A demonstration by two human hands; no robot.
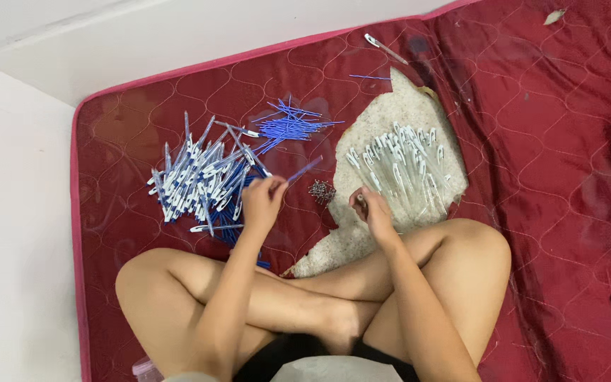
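With the left hand (263, 200) pinching a thin blue plastic refill (304, 170) just left of the small heap of metal springs (322, 191), the right hand (373, 212), fingers closed on something small, should meet it squarely.

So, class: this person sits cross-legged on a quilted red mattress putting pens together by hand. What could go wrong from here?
1. The small pile of springs lies loose on the soft mattress; a nudge from a knee could scatter them into the quilting.
2. The blue refill in the left hand is thin and might bend.
3. The clear barrels and finished pens lie in loose heaps that could roll and mix.
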